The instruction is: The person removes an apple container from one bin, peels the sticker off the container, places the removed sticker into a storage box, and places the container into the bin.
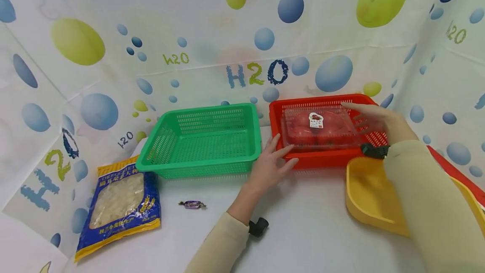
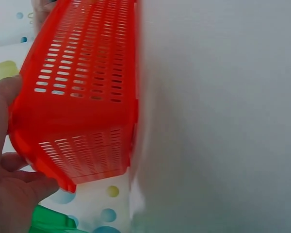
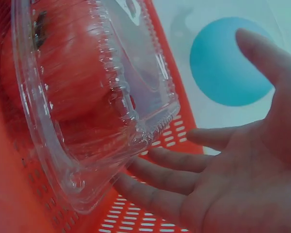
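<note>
A clear plastic box of tomatoes (image 1: pixel 321 127) with a white label lies inside the red basket (image 1: pixel 326 160). My right hand (image 1: pixel 373 117) is at the box's right end, fingers extended and thumb apart. In the right wrist view, the fingertips (image 3: pixel 128 179) are near the lower corner of the clear box (image 3: pixel 92 160); whether they touch it I cannot tell. At the basket's front left corner is my left hand (image 1: pixel 267 165), fingers spread. The left wrist view has its thumb (image 2: pixel 9 87) and fingers on either side of the red basket's corner (image 2: pixel 72 114), touching the rim.
A green basket (image 1: pixel 210 167) stands left of the red one. A blue and yellow pasta bag (image 1: pixel 119 203) lies at the far left, with a purple wrapped candy (image 1: pixel 192 204) to its right. Under the right forearm sits a yellow tray (image 1: pixel 369 197). Patterned cloth (image 1: pixel 212 24) hangs behind.
</note>
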{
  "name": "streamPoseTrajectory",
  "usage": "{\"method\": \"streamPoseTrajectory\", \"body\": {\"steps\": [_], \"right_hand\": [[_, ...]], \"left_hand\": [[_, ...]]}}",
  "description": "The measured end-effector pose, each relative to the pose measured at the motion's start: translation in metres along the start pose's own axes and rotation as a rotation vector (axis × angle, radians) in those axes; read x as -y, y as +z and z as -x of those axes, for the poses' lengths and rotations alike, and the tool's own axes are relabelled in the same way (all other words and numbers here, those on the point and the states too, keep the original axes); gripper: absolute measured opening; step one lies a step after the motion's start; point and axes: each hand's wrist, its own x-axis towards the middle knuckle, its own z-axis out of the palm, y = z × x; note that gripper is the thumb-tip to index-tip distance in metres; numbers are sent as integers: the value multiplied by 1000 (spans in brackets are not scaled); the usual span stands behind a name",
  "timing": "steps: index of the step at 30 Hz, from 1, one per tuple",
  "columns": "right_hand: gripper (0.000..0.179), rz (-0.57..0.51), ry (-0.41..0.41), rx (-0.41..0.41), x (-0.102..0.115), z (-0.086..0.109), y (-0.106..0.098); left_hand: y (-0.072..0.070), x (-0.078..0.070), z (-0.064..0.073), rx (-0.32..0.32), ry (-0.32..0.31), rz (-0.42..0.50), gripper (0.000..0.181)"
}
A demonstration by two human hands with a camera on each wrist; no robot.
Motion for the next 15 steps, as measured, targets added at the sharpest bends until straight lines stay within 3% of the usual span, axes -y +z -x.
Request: {"method": "streamPoseTrajectory", "body": {"steps": [9,15], "right_hand": [[105,76,30,-40,-9,-8,2],[95,30,85,-40,-12,-9,1]], "left_hand": [[1,2,0,-50,20,31,56],[3,2,1,-45,1,40,55]]}}
